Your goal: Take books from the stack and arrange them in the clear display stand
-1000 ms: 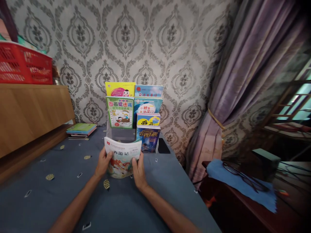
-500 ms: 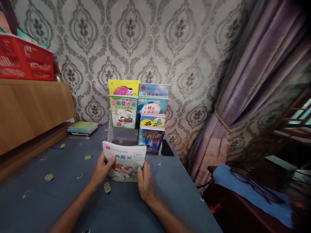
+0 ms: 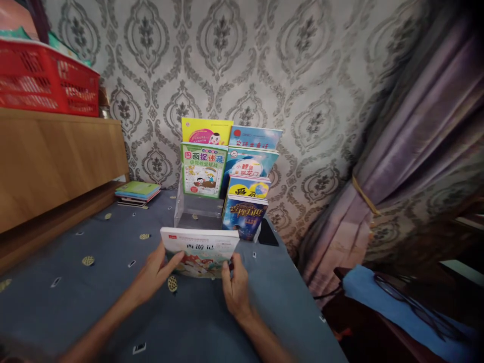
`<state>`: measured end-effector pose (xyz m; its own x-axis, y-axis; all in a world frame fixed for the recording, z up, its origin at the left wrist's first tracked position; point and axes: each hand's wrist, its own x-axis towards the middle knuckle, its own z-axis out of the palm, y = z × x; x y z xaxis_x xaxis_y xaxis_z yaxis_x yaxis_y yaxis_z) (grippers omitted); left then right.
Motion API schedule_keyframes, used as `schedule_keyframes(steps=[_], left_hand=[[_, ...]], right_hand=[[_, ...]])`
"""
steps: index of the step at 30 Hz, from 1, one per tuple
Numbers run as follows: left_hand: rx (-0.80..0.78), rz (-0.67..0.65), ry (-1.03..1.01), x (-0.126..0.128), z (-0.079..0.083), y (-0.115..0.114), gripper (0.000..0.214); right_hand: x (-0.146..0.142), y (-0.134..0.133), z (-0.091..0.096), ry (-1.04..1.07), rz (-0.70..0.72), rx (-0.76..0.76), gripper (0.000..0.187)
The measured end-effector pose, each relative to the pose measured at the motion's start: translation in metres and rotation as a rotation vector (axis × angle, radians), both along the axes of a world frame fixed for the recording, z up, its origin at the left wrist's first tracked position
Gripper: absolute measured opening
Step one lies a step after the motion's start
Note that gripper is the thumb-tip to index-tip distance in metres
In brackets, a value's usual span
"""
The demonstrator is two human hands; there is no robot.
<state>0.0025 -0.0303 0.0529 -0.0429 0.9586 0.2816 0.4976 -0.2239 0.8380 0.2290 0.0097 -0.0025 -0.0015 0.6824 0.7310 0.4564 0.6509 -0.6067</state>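
Note:
Between my two hands is a white-topped book [image 3: 200,254] with Chinese lettering and a coloured picture on its cover. My left hand [image 3: 157,267] grips its left edge, the thumb across the front. At the right edge my right hand [image 3: 236,285] holds it, thumb in front. The book leans back above the cloth. Just behind it stands a clear tiered book rack [image 3: 179,209]. A green picture book [image 3: 204,170] and a yellow book [image 3: 223,130] fill its left column. On the right stand blue books [image 3: 251,164], a yellow-and-blue book [image 3: 242,187] and a dark blue book [image 3: 244,217].
A stack of books [image 3: 138,190] lies at the left beside a wooden cabinet [image 3: 60,161] with a red basket [image 3: 75,85] on top. Right of the rack lies a flat black object [image 3: 266,233]. Glasses [image 3: 408,302] rest on a blue cloth [image 3: 359,285] beyond the bed's right edge.
The book's top has tipped back, so its cover looks shorter. Both hands still hold it. The camera view has turned slightly, moving the rack and surroundings rightward in the picture.

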Motion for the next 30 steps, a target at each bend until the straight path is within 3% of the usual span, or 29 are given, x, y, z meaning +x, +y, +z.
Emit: schedule_keyframes(steps=[10, 20, 23, 25, 30], left_hand=[[0.023, 0.026, -0.259, 0.011, -0.033, 0.009, 0.047], [0.025, 0.052, -0.228, 0.014, -0.039, 0.02, 0.043], [0.075, 0.091, -0.2, 0.008, -0.029, 0.037, 0.044], [0.134, 0.106, -0.188, 0.002, -0.013, 0.056, 0.044], [0.374, 0.092, -0.137, -0.012, 0.057, 0.117, 0.045]], right_hand=[[0.0, 0.0, 0.002, 0.007, 0.0, -0.039, 0.016], [-0.002, 0.004, 0.0, 0.021, -0.005, -0.083, 0.022], [-0.007, 0.016, 0.011, 0.012, 0.0, -0.1, 0.023], [-0.011, 0.032, 0.028, -0.013, 0.01, -0.096, 0.023], [-0.021, 0.088, 0.103, -0.071, 0.015, 0.069, 0.019]])
